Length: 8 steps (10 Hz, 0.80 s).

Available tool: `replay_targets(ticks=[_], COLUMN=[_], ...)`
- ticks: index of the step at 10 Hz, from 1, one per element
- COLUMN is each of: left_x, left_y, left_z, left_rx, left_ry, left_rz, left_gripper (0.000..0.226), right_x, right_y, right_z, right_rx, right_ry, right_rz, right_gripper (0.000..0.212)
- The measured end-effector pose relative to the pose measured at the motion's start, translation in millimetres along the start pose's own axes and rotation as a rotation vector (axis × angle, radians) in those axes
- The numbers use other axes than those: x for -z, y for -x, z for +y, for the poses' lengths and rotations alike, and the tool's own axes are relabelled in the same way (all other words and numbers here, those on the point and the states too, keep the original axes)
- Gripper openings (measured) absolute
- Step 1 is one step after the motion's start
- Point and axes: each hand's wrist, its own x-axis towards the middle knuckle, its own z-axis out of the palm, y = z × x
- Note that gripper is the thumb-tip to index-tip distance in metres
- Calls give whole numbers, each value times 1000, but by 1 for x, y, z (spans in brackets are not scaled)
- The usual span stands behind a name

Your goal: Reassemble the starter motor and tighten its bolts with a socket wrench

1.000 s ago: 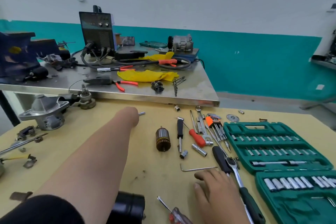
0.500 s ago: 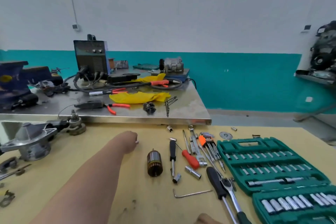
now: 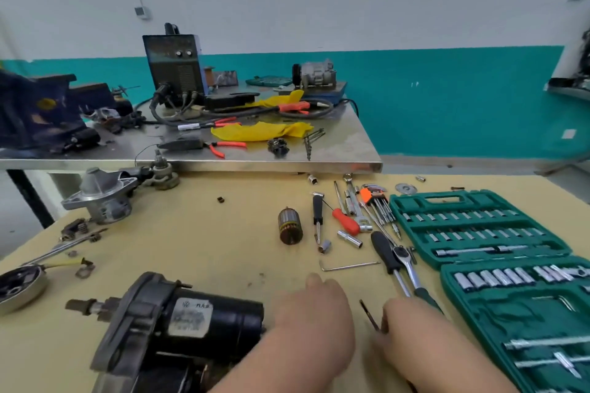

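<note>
The black starter motor body (image 3: 191,322) lies on its side at the near left of the yellow bench. My left hand (image 3: 314,313) rests just right of it, fingers curled; the small bolt it closed on is hidden inside. My right hand (image 3: 415,329) is beside it, thumb pinched on the lower end of a thin dark rod (image 3: 368,312) that points up-left. The socket wrench (image 3: 404,260) lies just beyond my right hand, next to a black-handled driver (image 3: 384,252). The copper armature (image 3: 290,226) lies mid-bench. The aluminium nose housing (image 3: 102,198) stands far left.
An open green socket case (image 3: 479,233) fills the right side. Screwdrivers, hex keys (image 3: 376,201), loose sockets and an L-key (image 3: 348,266) lie scattered behind my hands. A round end cap (image 3: 19,287) sits at the left edge. A cluttered steel table (image 3: 319,166) borders the bench's far side.
My left arm reached forward to a small bolt, closed on it and drew back beside the motor. The bolt is gone from the bench. My right hand now pinches a dark rod.
</note>
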Motion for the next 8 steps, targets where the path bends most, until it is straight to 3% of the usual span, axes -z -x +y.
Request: replay_targets(ticks=[1,3,4,6,8], left_x=[-24,-28,-28,-32,-27], left_y=[5,-16,-22,-21,-32], left_z=[1,6,9,15,41], left_rx=[98,-95,-111,1,17], left_ry=[32,224,426,441,693], left_rz=[77,294,381,279,328], left_gripper=[39,31,23,27,34], right_x=[6,8,8,6,1], right_y=[3,4,8,5,-2], right_z=[-5,4,14,19,20], right_rx=[-10,-100,-98,-87,-63], right_ry=[-59,-164,-216,-276,-288], right_rz=[193,510,509,494,512], right_gripper=[19,23,21,23,22])
